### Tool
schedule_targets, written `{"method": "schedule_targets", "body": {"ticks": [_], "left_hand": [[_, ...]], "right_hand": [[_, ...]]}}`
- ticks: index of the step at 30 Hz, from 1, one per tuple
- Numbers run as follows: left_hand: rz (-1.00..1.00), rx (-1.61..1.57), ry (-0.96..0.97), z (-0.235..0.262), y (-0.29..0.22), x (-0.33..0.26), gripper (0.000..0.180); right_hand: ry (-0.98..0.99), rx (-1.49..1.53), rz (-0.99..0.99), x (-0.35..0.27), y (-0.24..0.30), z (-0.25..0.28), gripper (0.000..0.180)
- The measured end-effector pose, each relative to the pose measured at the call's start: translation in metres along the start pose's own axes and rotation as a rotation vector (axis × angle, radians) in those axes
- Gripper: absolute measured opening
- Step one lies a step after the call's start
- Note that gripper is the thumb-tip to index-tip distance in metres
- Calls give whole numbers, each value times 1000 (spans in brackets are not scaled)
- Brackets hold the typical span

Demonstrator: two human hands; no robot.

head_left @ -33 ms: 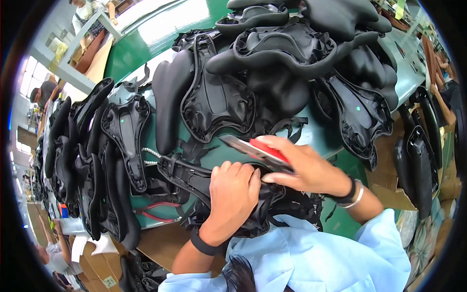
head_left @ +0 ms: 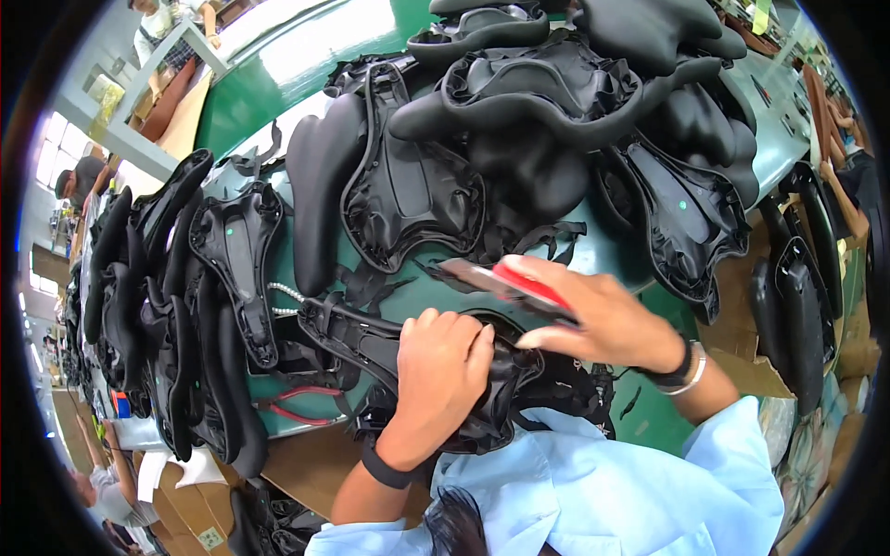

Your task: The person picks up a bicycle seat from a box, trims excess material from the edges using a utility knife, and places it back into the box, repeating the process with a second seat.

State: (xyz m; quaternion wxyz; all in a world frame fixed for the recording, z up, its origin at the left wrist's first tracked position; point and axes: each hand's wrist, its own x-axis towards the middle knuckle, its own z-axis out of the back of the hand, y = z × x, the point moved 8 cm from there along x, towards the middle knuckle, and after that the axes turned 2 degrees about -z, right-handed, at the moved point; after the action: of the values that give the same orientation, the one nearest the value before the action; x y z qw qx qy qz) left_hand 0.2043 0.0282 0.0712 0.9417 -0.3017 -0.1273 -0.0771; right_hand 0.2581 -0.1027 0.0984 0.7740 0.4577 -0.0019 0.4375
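Observation:
An upturned black bicycle saddle (head_left: 357, 338) lies in front of me, its hollow underside showing. My left hand (head_left: 443, 371) presses on its middle with fingers curled over the edge; what lies under them is hidden. Closed round a red-handled cutter (head_left: 475, 276) with a grey metal blade, my right hand (head_left: 616, 324) hovers over the saddle's right part, blade pointing to the upper left. The right thumb stretches toward the saddle's rim; whether it touches cannot be seen. Black trimmed strips (head_left: 375, 285) lie just beyond the saddle.
Red-handled pliers (head_left: 301, 406) lie left of the saddle. More saddles crowd the left side (head_left: 243, 269) and the far side (head_left: 413, 181) of the green table (head_left: 250, 102). Saddles also stand in a cardboard box (head_left: 742, 357) at right. Other people work in the background.
My right hand and the cutter have shifted slightly to the right, away from my left hand. My left hand stays pressed on the saddle.

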Motion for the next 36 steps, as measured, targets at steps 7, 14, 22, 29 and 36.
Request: {"method": "schedule_targets", "body": {"ticks": [7,14,22,29,36], "left_hand": [[92,-247,-41,5,8,-5,14],[493,-969,-171,2,42,-18,17],[350,-1833,-471,6,48,-22,21],[-83,263,-42,13,-22,18,20],[468,-1255,-208,-7,35,18,27]], "right_hand": [[425,-319,-46,-27,-10,8,55],[398,-514,-133,-52,10,0,60],[312,-579,-450,-90,35,-9,60],[316,-591,-423,-60,24,2,57],[167,-274,-502,-85,24,-29,60]]}}
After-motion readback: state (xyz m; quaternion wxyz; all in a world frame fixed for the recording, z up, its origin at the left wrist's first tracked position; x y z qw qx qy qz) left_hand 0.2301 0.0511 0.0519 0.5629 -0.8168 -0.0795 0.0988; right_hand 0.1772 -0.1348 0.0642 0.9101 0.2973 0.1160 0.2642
